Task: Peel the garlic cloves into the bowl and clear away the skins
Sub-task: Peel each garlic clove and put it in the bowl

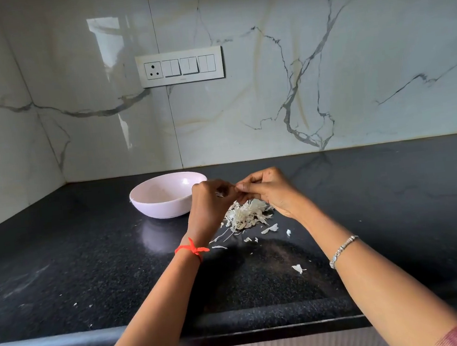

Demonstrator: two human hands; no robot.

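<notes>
Though the clove itself is hidden, left hand [210, 203] and right hand [270, 192] both hold a pinching grip on it over the skins [247, 215], just right of the bowl [155, 210] on the desk [89, 258]. Advice: let peel fall there, then drop clove in bowl.

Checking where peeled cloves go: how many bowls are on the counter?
1: a pale bowl on the black counter, just left of the left hand, beside the skin pile. None seems hidden.

Black speckled countertop [91, 271]; veined marble backsplash [323, 64]; white switch panel [179, 66] mounted on it.
</notes>
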